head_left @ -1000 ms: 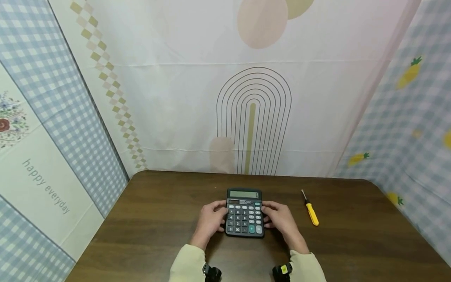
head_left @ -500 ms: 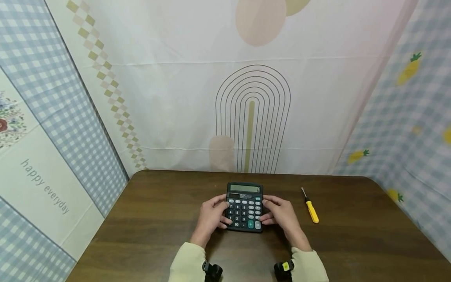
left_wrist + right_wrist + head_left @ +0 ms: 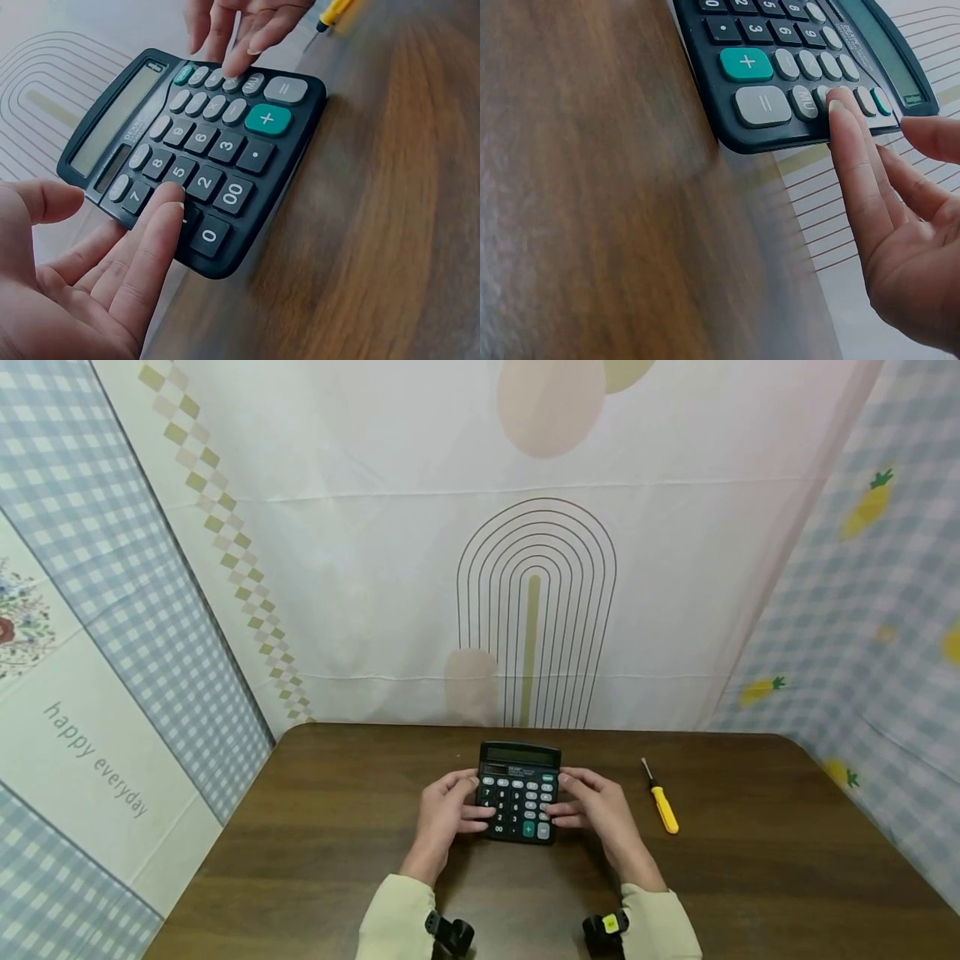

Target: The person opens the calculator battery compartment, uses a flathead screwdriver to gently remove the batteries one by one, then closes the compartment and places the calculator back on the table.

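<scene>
The calculator [image 3: 517, 789] stands tilted between the two hands, near the far middle of the surface [image 3: 337, 835], with its display [image 3: 120, 116] end higher and towards the back wall; whether its near edge touches the surface, I cannot tell. The left hand [image 3: 441, 814] grips the left side, with two fingers over the number keys and others going behind the edge; the right hand [image 3: 600, 814] is clamped on the right side in a similar way, its fingers lying partly over the column of small grey keys. In my judgement, the step in hand is to hold the calculator steady in this raised position, and for this both sides should carry an equal share, so that the body does not twist. It would be better to let the front fingers rest lightly, or move them towards the rim, because strong pressure there can push a key by mistake. The support is best given from behind, and any change of tilt should be slow. As for its look, the calculator is dark, almost black, with a slightly curved far edge, dark number keys with white marks, grey function keys, and a large green plus key [image 3: 268, 118] beside the grey equals key [image 3: 285, 90]. The display shows one small character, probably a zero. To the right, well apart, lies a yellow-handled screwdriver [image 3: 663, 810].
</scene>
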Demonstrator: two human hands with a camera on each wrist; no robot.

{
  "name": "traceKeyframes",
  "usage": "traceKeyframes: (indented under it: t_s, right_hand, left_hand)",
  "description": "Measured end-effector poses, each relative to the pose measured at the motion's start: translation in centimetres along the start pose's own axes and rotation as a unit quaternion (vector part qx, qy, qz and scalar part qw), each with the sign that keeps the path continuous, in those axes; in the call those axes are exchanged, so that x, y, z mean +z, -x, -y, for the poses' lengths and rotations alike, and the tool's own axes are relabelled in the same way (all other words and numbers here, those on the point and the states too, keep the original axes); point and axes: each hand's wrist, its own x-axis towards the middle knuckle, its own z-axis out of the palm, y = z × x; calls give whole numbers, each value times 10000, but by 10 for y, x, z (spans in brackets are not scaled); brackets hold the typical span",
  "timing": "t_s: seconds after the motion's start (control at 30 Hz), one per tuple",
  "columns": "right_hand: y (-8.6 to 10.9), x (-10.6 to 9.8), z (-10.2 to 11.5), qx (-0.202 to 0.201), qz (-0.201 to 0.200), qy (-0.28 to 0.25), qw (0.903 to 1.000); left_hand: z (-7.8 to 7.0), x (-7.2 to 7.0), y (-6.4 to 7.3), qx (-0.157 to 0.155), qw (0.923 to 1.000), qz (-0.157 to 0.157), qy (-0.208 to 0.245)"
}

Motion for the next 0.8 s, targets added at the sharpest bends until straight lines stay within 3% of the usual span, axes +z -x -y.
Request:
traceKeyframes:
  t_s: [0.5, 0.8]
  right_hand:
    - [3, -3, 6, -93, 229, -410, 9989]
    - [5, -4, 11, -184, 238, -344, 9990]
  left_hand:
    - [-3, -2, 1, 98, 9995, 238, 201]
    - [-6, -3, 2, 127, 9994, 266, 156]
